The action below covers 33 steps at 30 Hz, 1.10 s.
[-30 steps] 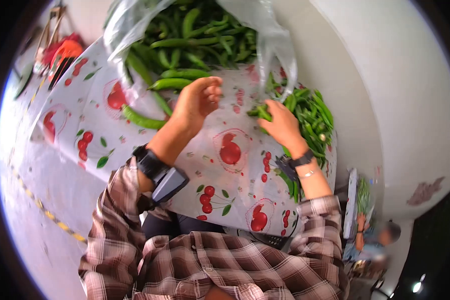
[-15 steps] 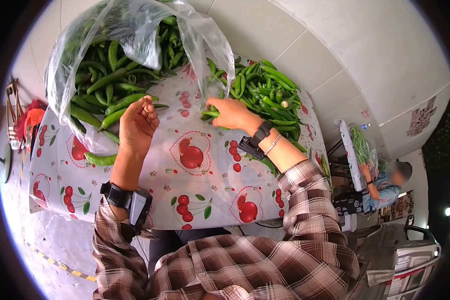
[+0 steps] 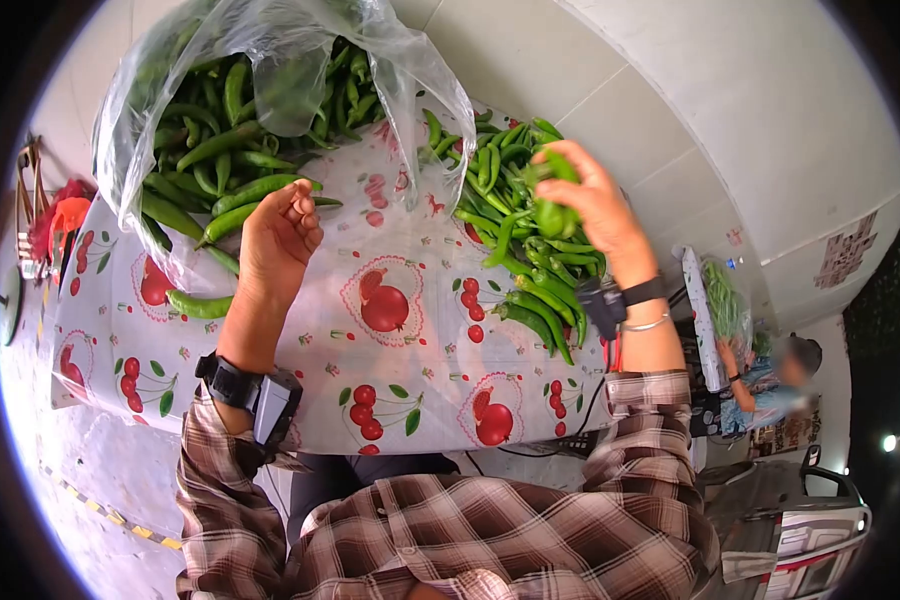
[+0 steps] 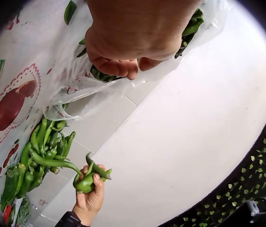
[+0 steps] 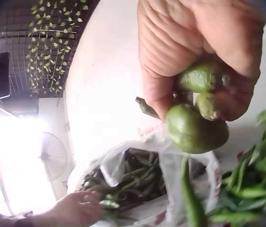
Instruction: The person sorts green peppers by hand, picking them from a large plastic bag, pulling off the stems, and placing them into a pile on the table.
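My right hand [image 3: 598,205] grips a small bunch of green peppers [image 5: 196,130] above a loose pile of green peppers [image 3: 545,290] at the right of the table. Thumb and fingers wrap the bunch, and one curved pepper hangs below it in the right wrist view. My left hand [image 3: 278,240] holds nothing, its fingers loosely bent, just in front of a clear plastic bag [image 3: 425,85]. Inside the bag lies a large heap of green peppers [image 3: 210,150], some spilling out at its mouth beside the left hand. A single pepper [image 3: 198,304] lies by the left wrist.
A white tablecloth [image 3: 310,385] printed with cherries and pomegranates covers the table. A tiled wall [image 3: 610,110] runs behind it. At the right, another person [image 3: 770,385] handles long green vegetables on a separate table. Red and orange items [image 3: 65,220] stand off to the left.
My right hand has moved right, from beside the bag's edge to over the loose pile, carrying peppers. Half a second ago the head view swung; the left hand stays by the bag.
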Each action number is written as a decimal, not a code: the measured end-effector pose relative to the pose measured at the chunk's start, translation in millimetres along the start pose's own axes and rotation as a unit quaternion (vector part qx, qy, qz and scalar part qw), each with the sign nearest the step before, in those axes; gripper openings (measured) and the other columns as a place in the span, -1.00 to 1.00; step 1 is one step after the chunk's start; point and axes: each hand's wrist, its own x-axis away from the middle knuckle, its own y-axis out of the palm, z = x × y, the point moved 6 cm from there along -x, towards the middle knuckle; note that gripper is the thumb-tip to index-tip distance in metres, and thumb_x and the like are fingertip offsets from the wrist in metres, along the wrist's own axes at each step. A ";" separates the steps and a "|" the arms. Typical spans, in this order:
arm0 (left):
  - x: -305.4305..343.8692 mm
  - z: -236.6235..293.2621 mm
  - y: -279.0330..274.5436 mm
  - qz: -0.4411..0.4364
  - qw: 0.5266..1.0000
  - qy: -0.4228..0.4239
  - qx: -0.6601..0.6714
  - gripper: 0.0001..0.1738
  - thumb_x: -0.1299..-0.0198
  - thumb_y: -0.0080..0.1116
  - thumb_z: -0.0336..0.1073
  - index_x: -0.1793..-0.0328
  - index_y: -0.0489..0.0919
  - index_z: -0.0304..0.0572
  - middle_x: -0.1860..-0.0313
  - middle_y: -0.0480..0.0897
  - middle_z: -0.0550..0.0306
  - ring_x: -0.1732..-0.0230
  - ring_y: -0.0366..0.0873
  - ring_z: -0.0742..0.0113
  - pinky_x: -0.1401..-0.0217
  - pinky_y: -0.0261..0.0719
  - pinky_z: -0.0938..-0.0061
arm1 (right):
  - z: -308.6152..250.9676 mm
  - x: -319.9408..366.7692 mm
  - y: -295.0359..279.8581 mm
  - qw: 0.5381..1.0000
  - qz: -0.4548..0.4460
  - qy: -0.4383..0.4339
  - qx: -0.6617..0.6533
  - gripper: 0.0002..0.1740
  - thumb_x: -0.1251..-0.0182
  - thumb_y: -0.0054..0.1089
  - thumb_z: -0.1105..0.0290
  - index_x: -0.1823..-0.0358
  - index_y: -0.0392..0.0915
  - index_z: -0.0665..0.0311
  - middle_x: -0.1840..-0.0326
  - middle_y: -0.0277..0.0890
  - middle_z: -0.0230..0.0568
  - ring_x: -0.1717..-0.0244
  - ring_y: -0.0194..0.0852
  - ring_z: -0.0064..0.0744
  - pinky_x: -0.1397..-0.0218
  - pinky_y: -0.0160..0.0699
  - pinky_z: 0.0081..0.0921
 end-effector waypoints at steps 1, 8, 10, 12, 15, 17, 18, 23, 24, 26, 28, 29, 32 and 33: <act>-0.2 -0.4 0.4 0.002 1.000 0.000 -0.001 -0.82 -0.33 0.06 -0.22 0.10 0.58 -0.13 0.40 0.56 0.38 0.42 0.47 0.54 0.33 0.46 0.65 | -1.3 -2.1 -20.5 0.997 0.038 -0.030 0.054 -0.63 -0.16 0.29 0.49 -0.02 0.47 0.22 0.15 0.51 -0.41 0.22 0.48 -0.60 0.15 0.50 -0.62; -2.0 -0.3 -2.7 0.008 1.000 0.002 -0.013 -0.81 -0.32 0.07 -0.21 0.12 0.58 -0.11 0.42 0.56 0.39 0.44 0.45 0.53 0.35 0.44 0.62 | 52.6 -34.8 -113.0 0.888 0.168 0.002 0.427 -0.54 -0.08 0.34 0.31 -0.04 0.45 0.18 0.27 0.61 -0.04 0.21 0.60 -0.17 0.11 0.52 -0.28; -1.5 0.9 -2.9 0.022 1.000 0.007 -0.014 -0.82 -0.31 0.07 -0.21 0.11 0.58 -0.10 0.43 0.55 0.40 0.44 0.45 0.53 0.35 0.44 0.63 | 77.3 -37.3 -113.7 0.892 0.139 0.011 0.429 -0.49 -0.11 0.34 0.28 -0.12 0.45 0.17 0.18 0.62 -0.01 0.12 0.60 -0.10 0.04 0.52 -0.25; -0.3 1.2 -2.7 0.029 0.999 0.009 -0.017 -0.83 -0.31 0.07 -0.21 0.12 0.57 -0.10 0.43 0.55 0.40 0.44 0.45 0.53 0.35 0.43 0.63 | 91.7 -36.1 -112.1 0.890 0.143 0.002 0.433 -0.38 -0.13 0.34 0.26 -0.26 0.41 0.14 0.06 0.59 0.02 0.04 0.57 -0.09 -0.03 0.52 -0.27; 0.0 1.7 -1.2 0.028 0.999 0.010 -0.023 -0.83 -0.32 0.05 -0.22 0.11 0.56 -0.11 0.44 0.54 0.40 0.43 0.45 0.54 0.34 0.43 0.64 | 78.8 -32.8 -104.8 0.901 0.131 0.046 0.411 -0.30 -0.13 0.35 0.24 -0.34 0.35 0.15 -0.05 0.55 0.00 -0.02 0.55 -0.12 -0.08 0.51 -0.28; -0.3 0.8 1.2 0.016 1.000 0.007 -0.024 -0.82 -0.34 0.03 -0.23 0.10 0.55 -0.13 0.43 0.54 0.40 0.43 0.45 0.54 0.32 0.44 0.64 | 62.8 -23.2 -99.2 0.894 0.145 -0.007 0.423 -0.34 -0.14 0.34 0.26 -0.30 0.39 0.19 -0.03 0.56 -0.04 -0.01 0.54 -0.18 -0.07 0.52 -0.30; -0.1 -0.4 1.4 0.018 1.000 0.001 -0.023 -0.82 -0.34 0.03 -0.23 0.10 0.55 -0.13 0.43 0.54 0.40 0.43 0.45 0.54 0.32 0.44 0.64 | 59.9 -17.8 -97.3 0.894 0.144 -0.001 0.424 -0.34 -0.14 0.34 0.26 -0.30 0.39 0.19 -0.03 0.56 -0.04 -0.01 0.54 -0.18 -0.07 0.52 -0.30; -1.8 -0.7 -6.5 -0.018 1.000 0.002 0.001 -0.80 -0.35 0.03 -0.21 0.08 0.55 -0.15 0.41 0.55 0.39 0.40 0.47 0.54 0.32 0.45 0.64 | 24.8 9.3 -38.9 0.932 0.117 -0.083 0.334 -0.64 -0.15 0.23 0.50 -0.02 0.57 0.32 0.09 0.58 -0.09 0.17 0.55 -0.28 0.06 0.55 -0.40; -6.9 -0.6 -4.7 -0.053 0.998 -0.004 0.024 -0.79 -0.35 0.04 -0.20 0.07 0.56 -0.15 0.40 0.56 0.39 0.40 0.47 0.54 0.32 0.45 0.64 | 22.7 15.9 -14.1 0.925 0.068 -0.107 0.358 -0.69 -0.13 0.21 0.54 0.04 0.59 0.33 0.12 0.56 -0.09 0.23 0.56 -0.28 0.11 0.56 -0.43; -3.2 -2.1 -5.4 -0.011 1.000 -0.003 0.010 -0.80 -0.33 0.07 -0.21 0.07 0.58 -0.12 0.38 0.58 0.39 0.40 0.47 0.53 0.33 0.45 0.65 | 34.5 31.6 34.3 0.933 -0.082 -0.079 0.341 -0.67 -0.08 0.16 0.58 0.06 0.58 0.34 0.10 0.52 -0.13 0.14 0.58 -0.20 0.09 0.57 -0.38; -2.9 -1.1 -4.0 -0.004 1.000 0.000 0.004 -0.81 -0.33 0.07 -0.22 0.08 0.58 -0.13 0.38 0.58 0.38 0.40 0.47 0.52 0.34 0.45 0.66 | 53.8 45.9 65.0 0.885 -0.098 -0.194 0.412 -0.63 -0.07 0.14 0.59 0.02 0.54 0.32 0.08 0.49 -0.11 0.10 0.55 -0.06 0.06 0.57 -0.27; -3.5 -2.2 -0.4 -0.011 1.000 -0.005 0.001 -0.81 -0.33 0.07 -0.22 0.08 0.58 -0.13 0.38 0.58 0.38 0.40 0.47 0.52 0.34 0.45 0.66 | 63.6 49.7 73.1 0.881 -0.115 -0.174 0.424 -0.64 -0.06 0.14 0.59 0.03 0.52 0.30 0.07 0.47 -0.10 0.10 0.52 -0.01 0.06 0.57 -0.22; -1.3 3.6 -1.9 0.008 1.000 0.003 -0.001 -0.80 -0.31 0.08 -0.22 0.09 0.58 -0.16 0.42 0.57 0.36 0.45 0.47 0.54 0.33 0.49 0.65 | 85.1 51.5 85.4 0.880 -0.147 -0.108 0.438 -0.70 -0.05 0.18 0.58 0.12 0.48 0.28 0.06 0.44 -0.10 0.10 0.50 0.04 0.08 0.55 -0.14; -1.5 3.5 -1.9 0.000 1.000 0.003 0.002 -0.81 -0.32 0.08 -0.24 0.09 0.58 -0.15 0.41 0.57 0.37 0.42 0.47 0.53 0.33 0.48 0.66 | 87.1 50.7 84.6 0.881 -0.135 -0.108 0.440 -0.72 -0.06 0.17 0.58 0.15 0.47 0.29 0.08 0.44 -0.10 0.11 0.50 0.04 0.10 0.54 -0.14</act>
